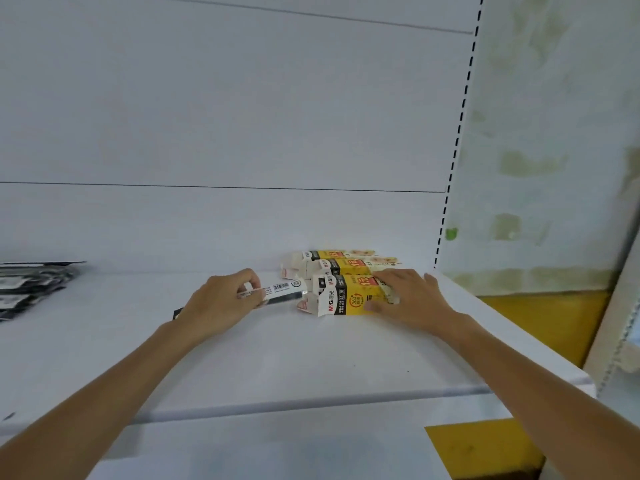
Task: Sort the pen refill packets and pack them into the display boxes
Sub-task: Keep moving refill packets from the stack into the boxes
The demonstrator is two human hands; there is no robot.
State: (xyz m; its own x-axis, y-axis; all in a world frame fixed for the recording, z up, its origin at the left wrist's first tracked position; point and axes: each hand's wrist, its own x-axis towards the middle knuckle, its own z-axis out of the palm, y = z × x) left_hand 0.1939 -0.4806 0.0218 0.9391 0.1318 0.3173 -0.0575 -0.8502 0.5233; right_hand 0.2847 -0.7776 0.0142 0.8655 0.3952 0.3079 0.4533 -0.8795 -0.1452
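Observation:
Three yellow, black and white display boxes lie on their sides on the white shelf [311,358], open flaps facing left. My right hand [408,299] grips the nearest box [343,296] at its right end. My left hand [221,299] holds a clear refill packet [280,292] with a barcode label, its right end at the nearest box's open mouth. The middle box [343,266] and the far box [329,254] sit right behind, against the back panel.
A pile of dark refill packets [31,285] lies at the shelf's left edge. A slotted upright [457,133] bounds the shelf on the right, with a pale stained wall [554,150] beyond. Yellow floor [485,448] shows below right.

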